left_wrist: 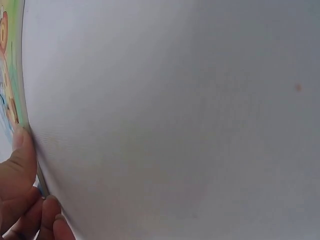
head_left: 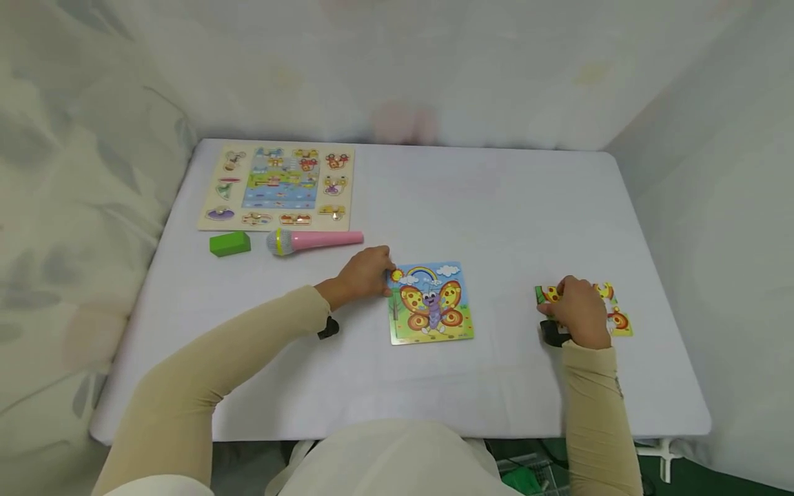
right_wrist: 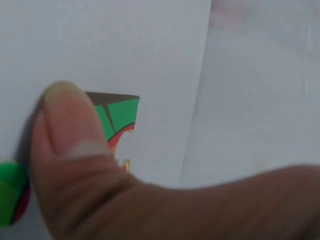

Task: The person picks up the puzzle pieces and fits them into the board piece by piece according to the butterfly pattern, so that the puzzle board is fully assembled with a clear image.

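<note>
Left hand [head_left: 366, 274]: lying at the upper left corner of the butterfly puzzle board [head_left: 431, 303], fingers curled against its edge, grip pinching that edge. Board is sitting mid-worktop [head_left: 496, 213], toward the near edge.
Right hand [head_left: 578, 311]: resting on loose puzzle pieces [head_left: 611, 310] near the worktop's right edge, thumb pressing a green piece; grip holding it down.
Peg puzzle board [head_left: 279, 187], green block [head_left: 230, 243] and pink toy microphone [head_left: 313, 240]: lying by the far left corner.

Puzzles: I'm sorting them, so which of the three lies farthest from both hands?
The large wooden peg puzzle board at the table's far left corner; each butterfly puzzle has a hand on it.
</note>
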The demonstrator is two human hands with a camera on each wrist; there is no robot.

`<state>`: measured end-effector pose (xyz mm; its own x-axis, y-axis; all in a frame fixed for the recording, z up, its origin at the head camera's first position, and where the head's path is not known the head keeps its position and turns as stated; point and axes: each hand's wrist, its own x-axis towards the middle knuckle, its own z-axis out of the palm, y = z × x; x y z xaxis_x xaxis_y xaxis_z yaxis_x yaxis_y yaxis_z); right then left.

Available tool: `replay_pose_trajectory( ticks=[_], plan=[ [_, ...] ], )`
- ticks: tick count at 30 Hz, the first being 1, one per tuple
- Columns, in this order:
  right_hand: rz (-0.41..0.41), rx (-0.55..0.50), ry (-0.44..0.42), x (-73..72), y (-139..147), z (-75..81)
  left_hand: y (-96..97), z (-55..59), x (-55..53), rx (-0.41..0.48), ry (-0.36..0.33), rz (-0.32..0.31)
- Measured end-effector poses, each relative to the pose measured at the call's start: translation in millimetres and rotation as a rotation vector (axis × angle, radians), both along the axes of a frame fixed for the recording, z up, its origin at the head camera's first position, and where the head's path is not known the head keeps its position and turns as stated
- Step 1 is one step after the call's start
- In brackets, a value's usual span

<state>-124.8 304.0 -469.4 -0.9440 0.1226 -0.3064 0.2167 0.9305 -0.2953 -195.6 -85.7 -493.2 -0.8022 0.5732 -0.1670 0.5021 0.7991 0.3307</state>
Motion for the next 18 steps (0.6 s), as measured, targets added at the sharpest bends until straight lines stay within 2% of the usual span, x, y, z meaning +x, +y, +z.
replay_pose_trajectory(
  ticks=[6,11,14,18],
  plan=[
    [0.007,-0.016,0.049,-3.7,0.6,-5.3,2.8,1.5,0.8,-0.033,-0.003,0.008],
    [-0.007,-0.123,0.131,-6.8,-6.2,-3.2,5.2,2.8,0.4,-0.039,-0.011,0.006],
    [0.018,-0.229,0.163,-11.1,-24.9,3.3,5.8,2.6,0.5,-0.03,-0.019,0.016],
    [0.111,-0.4,0.154,-16.6,-72.6,11.2,6.4,0.7,0.0,-0.016,-0.016,0.025]
  ],
)
